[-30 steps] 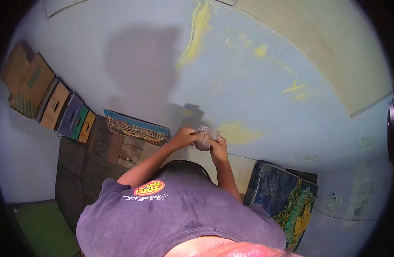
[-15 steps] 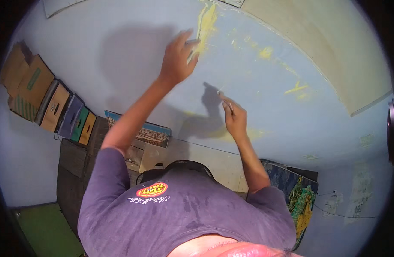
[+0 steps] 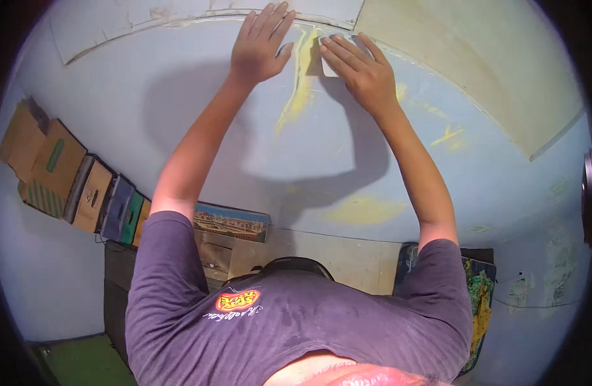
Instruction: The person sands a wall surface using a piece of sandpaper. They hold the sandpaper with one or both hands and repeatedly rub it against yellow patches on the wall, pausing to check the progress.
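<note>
High on the pale blue wall (image 3: 309, 154), my left hand (image 3: 257, 55) is raised with its fingers stretched out and a little apart. It holds nothing, and its fingertips reach the trim edge at the top. Whether they touch it I cannot tell. My right hand (image 3: 366, 74) lies over a thin white flat piece (image 3: 329, 67), pressing it to the wall just below the ceiling line. The fingers cover most of this piece, so its kind does not show. Between the two hands runs a yellow filler streak (image 3: 302, 93) with a crack-like line along it.
More yellow patches (image 3: 363, 210) mark the wall lower down and to the right. Ceiling panels (image 3: 463, 71) border the top. At the left stand cardboard boxes (image 3: 57, 161) and coloured box files (image 3: 119, 202). A framed picture (image 3: 231, 222) leans low against the wall.
My right hand has moved up and left from the lower wall to beside the streak, carrying the white piece. My left hand has risen slightly and its fingers have straightened.
</note>
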The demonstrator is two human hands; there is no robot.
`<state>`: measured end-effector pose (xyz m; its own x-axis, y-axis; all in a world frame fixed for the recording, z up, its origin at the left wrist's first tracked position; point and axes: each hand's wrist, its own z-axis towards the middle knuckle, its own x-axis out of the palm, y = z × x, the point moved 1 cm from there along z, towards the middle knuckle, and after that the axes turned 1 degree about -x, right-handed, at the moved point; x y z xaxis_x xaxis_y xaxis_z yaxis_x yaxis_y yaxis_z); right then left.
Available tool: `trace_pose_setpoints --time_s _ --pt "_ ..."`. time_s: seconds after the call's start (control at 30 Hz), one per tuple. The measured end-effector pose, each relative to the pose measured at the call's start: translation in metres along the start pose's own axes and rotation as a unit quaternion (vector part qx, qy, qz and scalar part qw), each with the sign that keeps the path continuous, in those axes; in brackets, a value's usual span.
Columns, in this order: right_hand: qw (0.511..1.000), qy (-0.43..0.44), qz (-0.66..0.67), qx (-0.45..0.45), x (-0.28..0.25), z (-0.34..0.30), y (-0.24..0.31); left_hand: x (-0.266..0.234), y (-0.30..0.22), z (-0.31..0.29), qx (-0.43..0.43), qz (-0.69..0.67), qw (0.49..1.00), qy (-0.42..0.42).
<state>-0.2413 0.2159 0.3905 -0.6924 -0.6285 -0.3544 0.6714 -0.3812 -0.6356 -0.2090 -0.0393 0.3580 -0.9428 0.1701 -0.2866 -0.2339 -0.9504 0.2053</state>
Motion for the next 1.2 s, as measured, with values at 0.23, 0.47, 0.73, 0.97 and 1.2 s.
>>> trace_pose_setpoints --time_s 0.23,0.47,0.73,0.97,1.2 --pt "0.994 0.044 0.043 0.086 0.037 -0.046 0.050 0.011 0.002 -0.001 -0.005 0.013 0.998 -0.064" --pt "0.980 0.164 0.113 0.027 0.052 -0.113 0.099 0.011 0.004 -0.004 -0.006 0.040 0.997 -0.062" --pt "0.995 0.082 0.010 0.051 0.013 -0.054 0.056 -0.004 0.002 0.007 0.013 -0.046 0.999 -0.005" --pt "0.993 -0.002 -0.029 0.112 0.039 -0.003 0.025 0.015 0.010 -0.005 0.018 0.008 0.996 -0.091" --pt "0.973 0.204 0.109 0.015 0.061 -0.106 0.107 0.014 0.003 -0.002 0.010 -0.008 0.996 -0.084"
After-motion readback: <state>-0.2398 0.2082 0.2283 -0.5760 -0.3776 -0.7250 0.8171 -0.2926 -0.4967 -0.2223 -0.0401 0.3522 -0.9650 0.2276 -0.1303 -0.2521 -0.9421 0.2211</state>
